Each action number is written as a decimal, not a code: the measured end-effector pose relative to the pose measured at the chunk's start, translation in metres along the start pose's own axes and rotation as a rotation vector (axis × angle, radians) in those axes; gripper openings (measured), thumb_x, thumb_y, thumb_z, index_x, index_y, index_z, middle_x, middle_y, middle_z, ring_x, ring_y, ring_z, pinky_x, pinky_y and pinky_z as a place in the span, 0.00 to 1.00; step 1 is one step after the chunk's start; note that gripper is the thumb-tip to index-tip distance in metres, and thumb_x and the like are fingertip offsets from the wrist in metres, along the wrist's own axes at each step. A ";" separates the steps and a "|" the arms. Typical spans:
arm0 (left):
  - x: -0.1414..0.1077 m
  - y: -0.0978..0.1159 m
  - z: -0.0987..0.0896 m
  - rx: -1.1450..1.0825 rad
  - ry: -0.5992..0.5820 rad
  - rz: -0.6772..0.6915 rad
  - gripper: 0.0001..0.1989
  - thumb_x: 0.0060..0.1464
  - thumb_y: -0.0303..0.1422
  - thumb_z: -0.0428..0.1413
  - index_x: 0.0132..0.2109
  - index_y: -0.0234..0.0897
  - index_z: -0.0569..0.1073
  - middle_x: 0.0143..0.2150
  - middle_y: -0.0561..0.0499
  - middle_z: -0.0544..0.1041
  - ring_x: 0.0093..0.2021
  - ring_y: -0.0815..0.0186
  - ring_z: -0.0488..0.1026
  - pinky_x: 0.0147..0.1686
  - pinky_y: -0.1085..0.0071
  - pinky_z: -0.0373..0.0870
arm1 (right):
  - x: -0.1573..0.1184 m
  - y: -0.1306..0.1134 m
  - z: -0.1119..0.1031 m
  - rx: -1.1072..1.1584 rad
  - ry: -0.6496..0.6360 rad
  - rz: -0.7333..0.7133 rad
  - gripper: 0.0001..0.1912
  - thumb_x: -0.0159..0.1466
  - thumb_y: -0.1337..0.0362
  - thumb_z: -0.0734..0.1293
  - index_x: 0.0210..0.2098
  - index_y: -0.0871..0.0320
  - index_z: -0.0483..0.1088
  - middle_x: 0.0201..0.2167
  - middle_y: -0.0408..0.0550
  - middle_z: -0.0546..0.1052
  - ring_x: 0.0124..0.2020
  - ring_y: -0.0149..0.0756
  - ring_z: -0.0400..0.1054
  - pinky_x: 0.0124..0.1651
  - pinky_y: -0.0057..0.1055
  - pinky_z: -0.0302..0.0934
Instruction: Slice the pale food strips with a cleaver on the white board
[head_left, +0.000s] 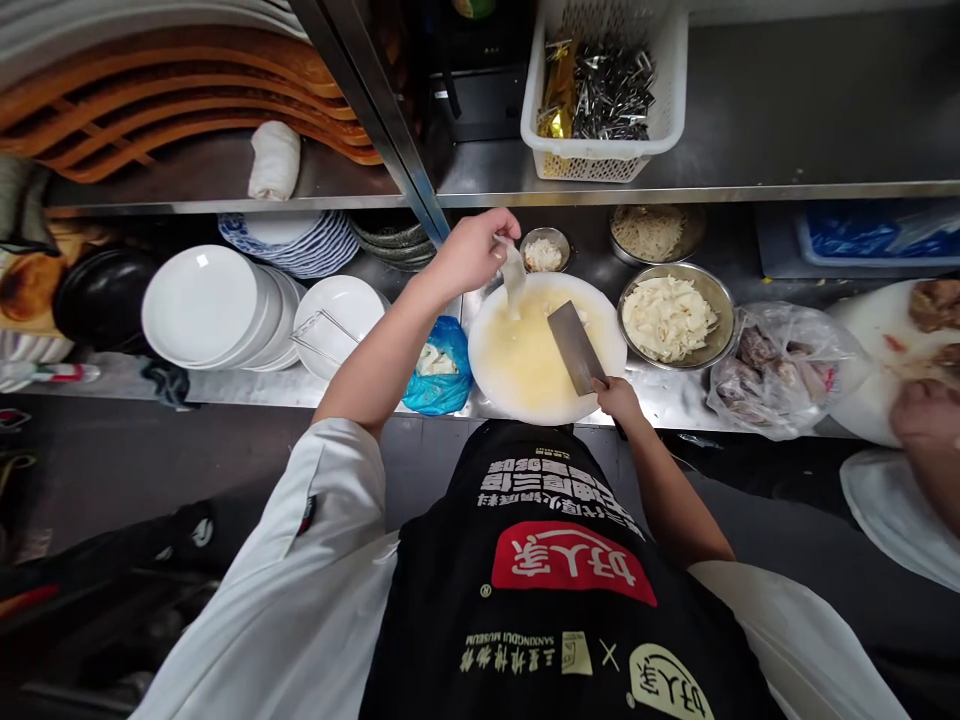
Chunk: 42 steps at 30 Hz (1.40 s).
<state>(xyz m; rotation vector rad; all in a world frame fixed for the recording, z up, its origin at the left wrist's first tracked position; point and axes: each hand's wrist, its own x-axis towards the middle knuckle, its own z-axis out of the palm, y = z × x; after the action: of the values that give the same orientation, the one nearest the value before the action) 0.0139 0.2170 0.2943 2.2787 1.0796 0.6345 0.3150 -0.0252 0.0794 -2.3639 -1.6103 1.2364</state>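
My left hand (480, 250) pinches a thin, pale, floppy strip (513, 280) that hangs over the back of a round cutting board (525, 375). In my right hand (619, 398) is the handle of a wide cleaver (575, 345), whose blade lies over the right part of the board, tilted to the back left. Some small pale pieces show just behind the blade. Right of the board stands a metal bowl (720, 345) of pale slices (670, 318). A small metal bowl (545, 250) with white bits sits behind the board.
Left of the board are a blue bag (439, 375) with pale pieces and stacked white plates (202, 305). A clear bag of meat (780, 370) lies right. Above runs a metal shelf edge (712, 192) with a white basket (604, 150). Another person's hand (926, 410) is at far right.
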 end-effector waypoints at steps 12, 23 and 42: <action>-0.105 -0.031 0.151 0.339 -0.547 0.213 0.15 0.62 0.22 0.49 0.50 0.33 0.76 0.50 0.41 0.76 0.53 0.57 0.70 0.54 0.63 0.67 | -0.014 0.001 0.002 0.106 -0.083 0.032 0.14 0.70 0.56 0.61 0.39 0.60 0.72 0.30 0.50 0.79 0.23 0.34 0.72 0.29 0.27 0.60; -0.215 -0.069 0.256 0.263 -0.563 0.193 0.18 0.64 0.24 0.50 0.59 0.36 0.73 0.58 0.43 0.75 0.58 0.62 0.71 0.60 0.66 0.66 | -0.027 -0.018 0.007 -0.196 0.029 -0.078 0.15 0.72 0.58 0.56 0.39 0.57 0.71 0.36 0.54 0.80 0.37 0.41 0.75 0.35 0.28 0.58; -0.261 -0.071 0.283 0.105 -0.256 0.094 0.13 0.64 0.27 0.52 0.51 0.36 0.79 0.52 0.45 0.78 0.54 0.62 0.73 0.59 0.62 0.69 | 0.004 -0.089 -0.011 -0.368 0.078 -0.115 0.19 0.73 0.63 0.54 0.52 0.63 0.72 0.44 0.60 0.79 0.46 0.46 0.73 0.45 0.32 0.61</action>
<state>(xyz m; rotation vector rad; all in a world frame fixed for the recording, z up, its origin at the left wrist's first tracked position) -0.0007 -0.0288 -0.0097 2.4321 0.9060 0.3155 0.2530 0.0234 0.1228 -2.4306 -2.0655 0.8789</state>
